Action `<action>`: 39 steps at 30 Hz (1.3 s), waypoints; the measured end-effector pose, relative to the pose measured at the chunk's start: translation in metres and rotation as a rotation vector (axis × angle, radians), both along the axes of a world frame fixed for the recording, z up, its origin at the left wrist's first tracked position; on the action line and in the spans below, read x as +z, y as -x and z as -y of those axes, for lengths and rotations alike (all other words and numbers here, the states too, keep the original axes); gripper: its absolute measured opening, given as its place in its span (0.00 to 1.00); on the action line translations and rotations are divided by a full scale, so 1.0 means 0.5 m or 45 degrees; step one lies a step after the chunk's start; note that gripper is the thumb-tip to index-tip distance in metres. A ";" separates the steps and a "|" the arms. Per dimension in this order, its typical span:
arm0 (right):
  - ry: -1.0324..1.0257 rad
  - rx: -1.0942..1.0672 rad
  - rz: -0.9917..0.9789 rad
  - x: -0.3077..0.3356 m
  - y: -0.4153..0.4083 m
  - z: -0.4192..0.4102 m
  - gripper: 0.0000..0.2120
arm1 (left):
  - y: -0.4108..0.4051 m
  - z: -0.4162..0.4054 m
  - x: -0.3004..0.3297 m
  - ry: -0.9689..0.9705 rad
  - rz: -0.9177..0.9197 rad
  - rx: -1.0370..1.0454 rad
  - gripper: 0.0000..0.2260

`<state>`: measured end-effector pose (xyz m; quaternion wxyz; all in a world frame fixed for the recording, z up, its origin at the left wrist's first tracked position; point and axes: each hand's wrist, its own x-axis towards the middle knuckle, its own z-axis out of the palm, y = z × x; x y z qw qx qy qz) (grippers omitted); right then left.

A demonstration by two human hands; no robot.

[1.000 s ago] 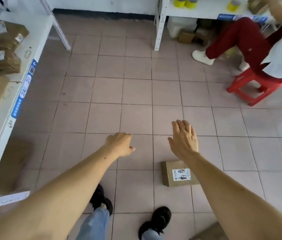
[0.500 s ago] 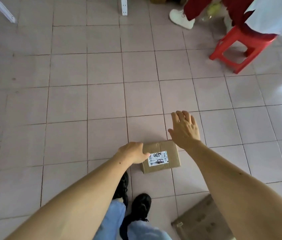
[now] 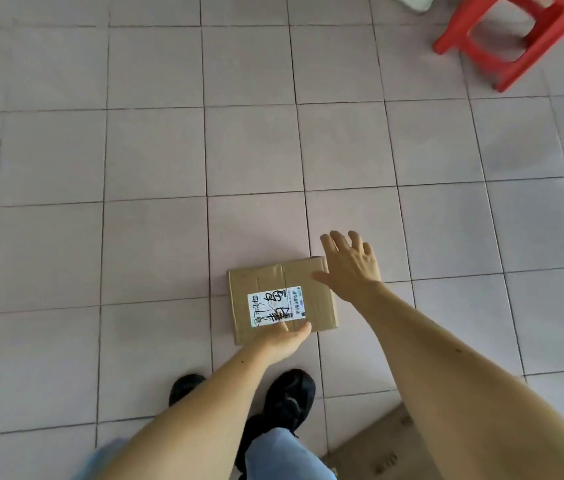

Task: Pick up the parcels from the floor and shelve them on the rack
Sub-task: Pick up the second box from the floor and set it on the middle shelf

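- Reaching down at small cardboard parcel (image 3: pixel 282 299), flat on tiled floor (image 3: pixel 155 150) just ahead of black shoes (image 3: pixel 289 398).
- Left hand (image 3: pixel 285 341) at near edge, fingers hidden, spread unclear, holding nothing.
- Right hand (image 3: pixel 351 265) splayed wide over far-right corner, empty.
- Long axis runs left-right; the hands bracket it diagonally.
- Bare floor around it; second cardboard box (image 3: pixel 381 445) bottom right, red stool (image 3: pixel 516 39) well apart.

I'm seeing a flat brown cardboard parcel (image 3: pixel 282 299) lying on the tiled floor (image 3: pixel 155 150), taped seam and white shipping label (image 3: pixel 276 305) with black scrawl facing up.
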<state>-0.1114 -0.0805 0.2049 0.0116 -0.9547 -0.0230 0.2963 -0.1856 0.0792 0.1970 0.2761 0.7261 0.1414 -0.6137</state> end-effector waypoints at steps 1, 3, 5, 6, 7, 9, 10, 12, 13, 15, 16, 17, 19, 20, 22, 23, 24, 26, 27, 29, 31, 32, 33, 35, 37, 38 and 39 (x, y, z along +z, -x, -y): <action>-0.012 -0.003 -0.020 -0.039 0.004 0.008 0.35 | 0.014 0.010 -0.036 -0.007 -0.042 0.003 0.41; -0.028 0.006 -0.051 -0.105 0.009 0.017 0.35 | 0.038 0.024 -0.099 -0.003 -0.129 0.006 0.41; -0.029 0.019 -0.085 -0.168 0.012 0.026 0.36 | 0.065 0.036 -0.160 0.014 -0.184 0.038 0.41; -0.043 0.017 -0.102 -0.197 0.013 0.029 0.37 | 0.076 0.042 -0.190 0.018 -0.201 0.066 0.41; -0.065 0.011 -0.123 -0.219 0.010 0.031 0.38 | 0.084 0.047 -0.212 0.020 -0.218 0.095 0.42; -0.110 -0.005 -0.183 -0.264 0.002 0.034 0.39 | 0.099 0.062 -0.257 0.030 -0.259 0.151 0.48; -0.126 -0.009 -0.219 -0.282 -0.003 0.035 0.40 | 0.104 0.070 -0.276 0.031 -0.278 0.202 0.52; -0.156 -0.025 -0.296 -0.308 -0.011 0.034 0.42 | 0.105 0.087 -0.309 0.046 -0.309 0.357 0.56; -0.177 -0.051 -0.325 -0.320 -0.015 0.033 0.42 | 0.107 0.095 -0.332 0.075 -0.313 0.423 0.57; -0.212 -0.122 -0.346 -0.337 -0.020 0.030 0.44 | 0.110 0.107 -0.370 0.135 -0.320 0.514 0.58; -0.233 -0.166 -0.345 -0.341 -0.022 0.027 0.43 | 0.109 0.110 -0.377 0.137 -0.320 0.581 0.59; -0.262 -0.212 -0.342 -0.344 -0.024 0.025 0.42 | 0.106 0.110 -0.371 0.132 -0.305 0.667 0.60; -0.311 -0.283 -0.317 -0.340 -0.030 0.018 0.40 | 0.090 0.099 -0.346 0.192 -0.251 0.904 0.56; -0.329 -0.310 -0.301 -0.333 -0.035 0.013 0.38 | 0.082 0.091 -0.343 0.227 -0.206 1.018 0.50; -0.378 -0.387 -0.261 -0.321 -0.044 0.008 0.36 | 0.061 0.073 -0.330 0.274 -0.111 1.082 0.40; -0.388 -0.409 -0.237 -0.305 -0.053 0.000 0.35 | 0.048 0.057 -0.324 0.303 -0.098 1.092 0.40; -0.384 -0.420 -0.216 -0.282 -0.063 -0.011 0.35 | 0.037 0.040 -0.312 0.300 -0.083 1.100 0.44; -0.384 -0.414 -0.183 -0.219 -0.085 -0.039 0.34 | 0.018 0.009 -0.264 0.253 -0.043 1.059 0.53; -0.391 -0.410 -0.170 -0.189 -0.098 -0.050 0.33 | 0.007 -0.004 -0.238 0.250 -0.016 1.047 0.55; -0.397 -0.398 -0.141 -0.113 -0.130 -0.079 0.32 | -0.024 -0.037 -0.166 0.268 0.065 1.069 0.56; -0.425 -0.405 -0.109 -0.029 -0.162 -0.111 0.32 | -0.062 -0.073 -0.087 0.282 0.161 1.114 0.54; -0.443 -0.419 -0.094 0.007 -0.177 -0.125 0.32 | -0.081 -0.089 -0.048 0.292 0.202 1.143 0.52; -0.453 -0.420 -0.081 0.051 -0.192 -0.143 0.33 | -0.098 -0.111 -0.005 0.296 0.237 1.179 0.52; -0.465 -0.417 -0.071 0.145 -0.217 -0.182 0.33 | -0.129 -0.159 0.084 0.315 0.305 1.239 0.50; -0.576 -0.474 -0.082 0.242 -0.241 -0.221 0.32 | -0.157 -0.208 0.171 0.329 0.396 1.259 0.46; -0.653 -0.504 -0.084 0.297 -0.256 -0.245 0.31 | -0.171 -0.238 0.217 0.335 0.444 1.253 0.45; -0.705 -0.515 -0.082 0.351 -0.268 -0.269 0.30 | -0.182 -0.269 0.263 0.338 0.502 1.229 0.44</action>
